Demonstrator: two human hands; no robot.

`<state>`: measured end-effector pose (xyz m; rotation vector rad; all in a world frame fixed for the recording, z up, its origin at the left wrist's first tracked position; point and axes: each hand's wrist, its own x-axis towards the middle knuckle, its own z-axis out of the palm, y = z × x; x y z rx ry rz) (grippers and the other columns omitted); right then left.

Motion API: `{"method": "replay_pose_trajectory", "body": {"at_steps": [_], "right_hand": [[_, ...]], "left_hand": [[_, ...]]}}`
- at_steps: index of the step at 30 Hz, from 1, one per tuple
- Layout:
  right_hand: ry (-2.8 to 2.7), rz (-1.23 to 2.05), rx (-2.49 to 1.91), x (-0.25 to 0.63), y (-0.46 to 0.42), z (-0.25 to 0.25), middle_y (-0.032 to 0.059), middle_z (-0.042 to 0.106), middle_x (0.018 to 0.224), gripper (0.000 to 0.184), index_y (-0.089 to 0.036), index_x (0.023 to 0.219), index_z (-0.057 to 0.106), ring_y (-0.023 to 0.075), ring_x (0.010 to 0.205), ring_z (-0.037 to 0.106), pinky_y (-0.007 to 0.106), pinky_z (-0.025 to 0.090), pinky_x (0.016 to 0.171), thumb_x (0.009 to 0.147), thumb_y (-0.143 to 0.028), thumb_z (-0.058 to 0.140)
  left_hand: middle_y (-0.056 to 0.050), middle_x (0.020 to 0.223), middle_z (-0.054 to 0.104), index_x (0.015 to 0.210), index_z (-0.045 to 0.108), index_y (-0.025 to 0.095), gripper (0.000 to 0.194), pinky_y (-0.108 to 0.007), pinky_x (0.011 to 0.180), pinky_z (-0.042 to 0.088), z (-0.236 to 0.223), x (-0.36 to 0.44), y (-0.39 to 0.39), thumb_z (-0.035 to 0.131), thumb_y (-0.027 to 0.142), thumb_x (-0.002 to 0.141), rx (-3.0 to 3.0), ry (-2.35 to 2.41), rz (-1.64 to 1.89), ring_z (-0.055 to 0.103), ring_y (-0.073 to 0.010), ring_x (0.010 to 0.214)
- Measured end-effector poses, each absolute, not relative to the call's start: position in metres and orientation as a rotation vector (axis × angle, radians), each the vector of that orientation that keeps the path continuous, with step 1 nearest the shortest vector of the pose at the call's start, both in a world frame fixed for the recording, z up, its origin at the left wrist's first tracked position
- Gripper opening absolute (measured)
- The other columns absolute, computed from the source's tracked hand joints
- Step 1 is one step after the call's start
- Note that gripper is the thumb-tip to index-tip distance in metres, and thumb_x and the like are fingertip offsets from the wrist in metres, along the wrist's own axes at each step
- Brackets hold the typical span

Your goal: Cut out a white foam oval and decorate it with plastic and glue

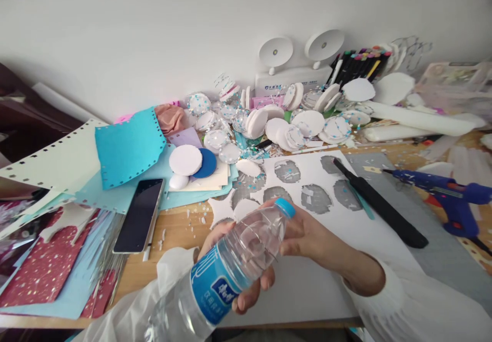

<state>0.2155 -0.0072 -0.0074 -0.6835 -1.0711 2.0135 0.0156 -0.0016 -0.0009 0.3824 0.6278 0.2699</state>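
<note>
A clear plastic water bottle (pixel 255 239) with a blue label and a blue cap (pixel 285 208) leans up and to the right in front of me, its base running out of the bottom of the view. My left hand (pixel 248 297) is wrapped round its middle from behind, with fingertips showing past the label. At the neck, just below the cap, my right hand (pixel 313 237) curls against the bottle; some of its fingers are hidden behind the plastic. Beneath both hands lies a white sheet (pixel 303 285) with several rough oval holes cut in it.
A black-handled cutter (pixel 384 206) and a blue glue gun (pixel 446 188) lie to the right. On the left are a phone (pixel 139 216), turquoise felt (pixel 128 147) and glittery red sheets (pixel 46 260). White foam discs (pixel 257 122) crowd the back, before a twin-headed lamp (pixel 292 78) and markers (pixel 359 65).
</note>
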Motion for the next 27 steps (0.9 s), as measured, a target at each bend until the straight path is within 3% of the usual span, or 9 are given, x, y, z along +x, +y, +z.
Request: {"method": "replay_pose_trajectory", "body": {"at_steps": [2, 4, 6, 7, 9, 15, 19, 22, 27], "right_hand": [[-1.087, 1.98, -0.708, 0.215, -0.008, -0.009, 0.0051, 0.061, 0.113, 0.055, -0.025, 0.115, 0.048, 0.0181, 0.106, 0.061, 0.034, 0.048, 0.09, 0.07, -0.034, 0.08], [-1.101, 1.937, -0.753, 0.215, -0.01, -0.01, 0.0045, 0.061, 0.112, 0.057, -0.026, 0.115, 0.048, 0.0181, 0.105, 0.06, 0.033, 0.048, 0.09, 0.069, -0.036, 0.08], [-1.112, 1.89, -0.789, 0.215, -0.013, -0.012, 0.0035, 0.06, 0.111, 0.059, -0.027, 0.115, 0.048, 0.0178, 0.105, 0.06, 0.031, 0.047, 0.09, 0.067, -0.038, 0.081], [-1.121, 1.865, -0.797, 0.214, -0.014, -0.012, 0.0028, 0.059, 0.11, 0.059, -0.028, 0.115, 0.049, 0.0173, 0.105, 0.059, 0.03, 0.047, 0.09, 0.067, -0.038, 0.082], [-1.145, 1.828, -0.786, 0.214, -0.015, -0.013, 0.0014, 0.059, 0.107, 0.058, -0.029, 0.115, 0.049, 0.0157, 0.101, 0.059, 0.027, 0.047, 0.087, 0.068, -0.036, 0.082], [-1.176, 1.805, -0.76, 0.215, -0.015, -0.015, -0.0016, 0.054, 0.102, 0.057, -0.033, 0.116, 0.045, 0.0119, 0.092, 0.056, 0.021, 0.047, 0.08, 0.071, -0.029, 0.08], [-1.182, 1.83, -0.741, 0.216, -0.015, -0.015, -0.0017, 0.052, 0.105, 0.056, -0.034, 0.117, 0.043, 0.0114, 0.094, 0.055, 0.022, 0.046, 0.082, 0.073, -0.031, 0.078], [-1.179, 1.858, -0.726, 0.217, -0.016, -0.015, -0.0015, 0.051, 0.106, 0.055, -0.034, 0.118, 0.042, 0.0124, 0.1, 0.054, 0.022, 0.045, 0.084, 0.075, -0.033, 0.076], [-1.193, 1.859, -0.752, 0.218, -0.017, -0.016, -0.0005, 0.049, 0.11, 0.054, -0.033, 0.119, 0.042, 0.0136, 0.102, 0.054, 0.024, 0.044, 0.087, 0.076, -0.036, 0.075]], "left_hand": [[-0.004, 0.066, 0.064, 0.072, 0.07, 0.001, 0.111, -0.027, 0.034, 0.028, -0.01, 0.013, 0.002, -0.022, 0.063, 0.063, 0.3, 0.433, 0.014, 0.059, -0.0176, 0.039], [-0.004, 0.068, 0.064, 0.083, 0.069, -0.003, 0.117, -0.027, 0.036, 0.031, -0.02, 0.011, 0.006, -0.024, 0.065, 0.062, 0.252, 0.257, -0.086, 0.061, -0.0174, 0.043], [-0.004, 0.069, 0.068, 0.087, 0.07, 0.003, 0.099, -0.026, 0.036, 0.04, -0.027, 0.01, 0.006, 0.013, 0.081, 0.063, 0.23, 0.145, -0.047, 0.064, -0.0173, 0.042], [-0.004, 0.071, 0.07, 0.09, 0.07, 0.009, 0.086, -0.024, 0.034, 0.043, -0.028, 0.01, 0.005, 0.034, 0.081, 0.06, 0.214, 0.116, -0.006, 0.064, -0.0171, 0.041], [-0.003, 0.077, 0.071, 0.102, 0.068, 0.017, 0.072, -0.024, 0.033, 0.045, -0.028, 0.009, 0.003, 0.051, 0.074, 0.06, 0.185, 0.109, 0.046, 0.065, -0.0178, 0.044], [-0.005, 0.075, 0.069, 0.109, 0.063, 0.023, 0.086, -0.026, 0.03, 0.042, -0.019, 0.009, 0.007, 0.021, 0.086, 0.068, 0.104, 0.207, -0.02, 0.065, -0.0205, 0.043], [-0.006, 0.071, 0.068, 0.104, 0.066, 0.025, 0.092, -0.033, 0.033, 0.045, -0.02, 0.013, 0.016, 0.015, 0.09, 0.063, 0.079, 0.202, -0.185, 0.066, -0.0262, 0.045], [-0.006, 0.069, 0.067, 0.104, 0.065, 0.026, 0.094, -0.033, 0.034, 0.044, -0.021, 0.014, 0.016, 0.007, 0.089, 0.066, 0.097, 0.298, -0.186, 0.064, -0.0241, 0.044], [-0.006, 0.066, 0.065, 0.115, 0.061, 0.027, 0.087, -0.033, 0.031, 0.042, -0.022, 0.012, 0.01, 0.025, 0.089, 0.065, 0.162, 0.264, -0.068, 0.061, -0.0244, 0.039]]}}
